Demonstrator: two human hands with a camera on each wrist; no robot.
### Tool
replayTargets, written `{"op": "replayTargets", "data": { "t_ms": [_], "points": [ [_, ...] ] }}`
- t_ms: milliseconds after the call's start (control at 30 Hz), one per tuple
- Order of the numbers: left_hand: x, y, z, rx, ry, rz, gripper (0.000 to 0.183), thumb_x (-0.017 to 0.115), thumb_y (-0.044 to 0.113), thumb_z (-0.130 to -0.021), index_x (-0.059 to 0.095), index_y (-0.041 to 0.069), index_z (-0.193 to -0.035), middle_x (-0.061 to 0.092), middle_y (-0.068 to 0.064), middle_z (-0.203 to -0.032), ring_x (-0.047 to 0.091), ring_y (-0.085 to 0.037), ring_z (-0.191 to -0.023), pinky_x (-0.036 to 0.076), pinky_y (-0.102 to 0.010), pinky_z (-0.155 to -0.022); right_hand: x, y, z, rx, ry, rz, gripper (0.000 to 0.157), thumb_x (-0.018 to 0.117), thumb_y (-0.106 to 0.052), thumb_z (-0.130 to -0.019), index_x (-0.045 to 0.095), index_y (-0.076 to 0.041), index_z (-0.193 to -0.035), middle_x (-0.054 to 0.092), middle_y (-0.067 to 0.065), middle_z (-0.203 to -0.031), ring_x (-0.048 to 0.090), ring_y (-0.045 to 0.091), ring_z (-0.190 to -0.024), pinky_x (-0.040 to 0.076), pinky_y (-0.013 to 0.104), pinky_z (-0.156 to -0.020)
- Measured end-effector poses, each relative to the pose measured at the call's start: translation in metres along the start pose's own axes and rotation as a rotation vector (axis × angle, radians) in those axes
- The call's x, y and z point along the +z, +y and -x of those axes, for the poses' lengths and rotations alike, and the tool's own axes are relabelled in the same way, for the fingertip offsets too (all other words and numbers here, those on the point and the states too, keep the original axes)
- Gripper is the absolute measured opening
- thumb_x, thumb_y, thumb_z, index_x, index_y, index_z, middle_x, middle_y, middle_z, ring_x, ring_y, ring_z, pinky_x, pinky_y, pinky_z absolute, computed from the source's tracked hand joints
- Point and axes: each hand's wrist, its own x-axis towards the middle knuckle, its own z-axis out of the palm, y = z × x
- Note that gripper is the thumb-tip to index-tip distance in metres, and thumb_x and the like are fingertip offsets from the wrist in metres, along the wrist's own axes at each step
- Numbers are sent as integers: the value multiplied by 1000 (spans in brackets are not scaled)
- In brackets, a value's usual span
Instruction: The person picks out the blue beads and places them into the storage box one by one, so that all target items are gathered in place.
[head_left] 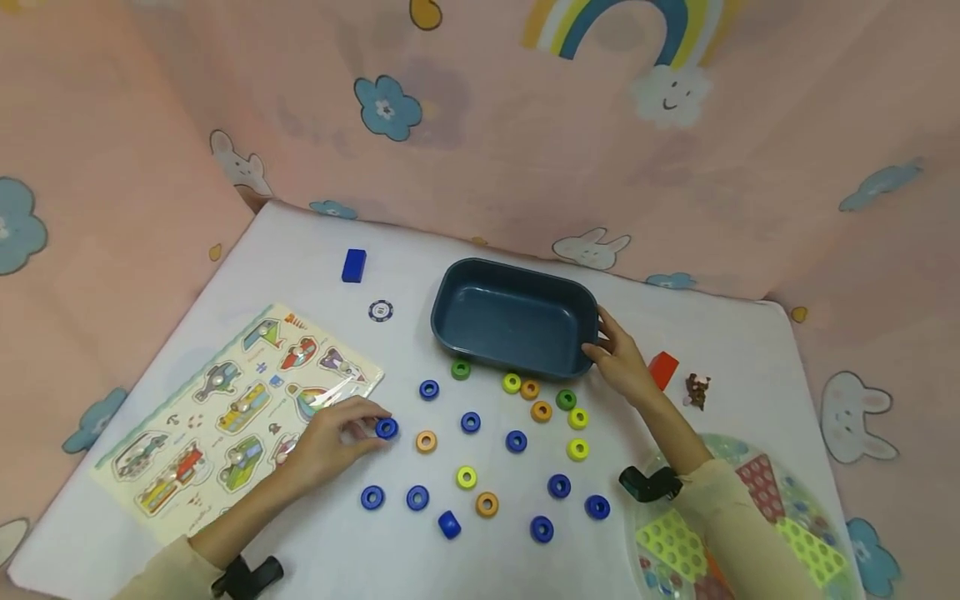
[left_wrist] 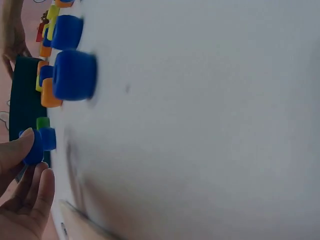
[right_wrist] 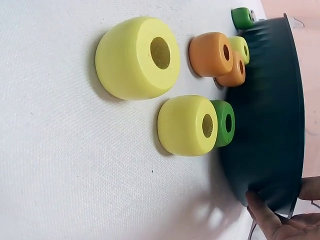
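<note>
Between thumb and fingers, my left hand [head_left: 333,437] pinches a blue ring-shaped bead [head_left: 386,428], near the edge of the picture board. In the left wrist view the held blue bead [left_wrist: 34,149] shows between thumb and fingertips. My right hand [head_left: 621,358] grips the right end of a dark teal tray [head_left: 517,321], thumb on the near side and fingers at the rim. No beads show inside the tray. On the white table in front of it lie several loose beads: blue [head_left: 516,442], yellow [head_left: 577,450], orange [head_left: 487,504] and green [head_left: 566,400].
A board with vehicle pictures [head_left: 243,408] lies at the left. Behind it are a blue block [head_left: 354,266] and a poker chip [head_left: 380,311]. To the right are a red block [head_left: 663,369], a small brown figure [head_left: 696,391] and a round patterned mat [head_left: 675,542] under my forearm.
</note>
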Motion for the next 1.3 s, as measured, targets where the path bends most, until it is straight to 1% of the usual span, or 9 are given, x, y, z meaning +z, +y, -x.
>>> {"op": "replayTargets", "data": {
  "t_ms": [233,400,533,733,900,1000,1100,1167,1300],
  "points": [
    [-23,16,-48,4,-88,43,34,79,5,-70,68,10,-102,63,4,-98,61,-15,-82,53,-26,-69,0,0,1,31,14,-62,72,55,-8,-93,12,-19,-149,24,21,-147,36,39,-126,37,48,-96],
    [-33,30,-93,25,-161,50,33,78,9,-74,68,9,-105,63,2,-98,59,-18,-89,52,-27,-72,2,-1,1,49,18,-72,72,56,-8,-92,15,-21,-149,26,20,-147,38,37,-125,38,46,-96],
    [-32,39,-135,66,-185,50,32,78,8,-73,68,5,-104,64,-1,-95,59,-21,-87,52,-29,-72,2,-1,-1,43,26,-84,71,57,-7,-92,17,-20,-149,28,20,-145,40,36,-124,40,45,-94],
    [-7,41,-198,49,-254,-15,32,77,5,-74,68,1,-103,64,-7,-90,59,-22,-83,52,-30,-71,2,-1,0,64,45,-99,72,58,-5,-90,19,-19,-149,30,20,-144,43,35,-122,43,42,-92],
    [23,33,-238,29,-379,-132,31,77,3,-74,67,-2,-103,66,-11,-93,60,-21,-83,50,-30,-73,5,-1,2,70,54,-112,73,59,-2,-89,20,-18,-148,31,20,-143,44,34,-121,44,41,-91],
    [39,28,-254,53,-454,-188,30,76,1,-74,66,-5,-101,65,-13,-94,60,-22,-84,50,-30,-74,7,-2,3,78,60,-115,73,59,-2,-89,19,-18,-149,32,19,-143,45,34,-121,44,40,-91],
    [53,27,-263,93,-497,-218,28,77,0,-73,66,-7,-98,65,-16,-92,60,-24,-84,50,-30,-75,7,-2,4,83,64,-120,73,58,-1,-89,19,-17,-149,32,19,-144,44,34,-121,44,41,-91],
    [60,27,-267,107,-502,-230,28,77,-2,-71,66,-7,-96,65,-16,-90,60,-25,-83,50,-31,-74,7,-2,4,79,68,-112,73,58,-1,-89,18,-17,-149,32,19,-144,44,34,-121,43,41,-91],
    [68,26,-269,81,-492,-260,29,77,-4,-70,67,-6,-96,65,-15,-89,60,-24,-82,51,-30,-73,6,-4,4,70,66,-94,73,58,-2,-90,18,-18,-149,32,19,-144,43,35,-122,42,42,-92]
  ]
}}
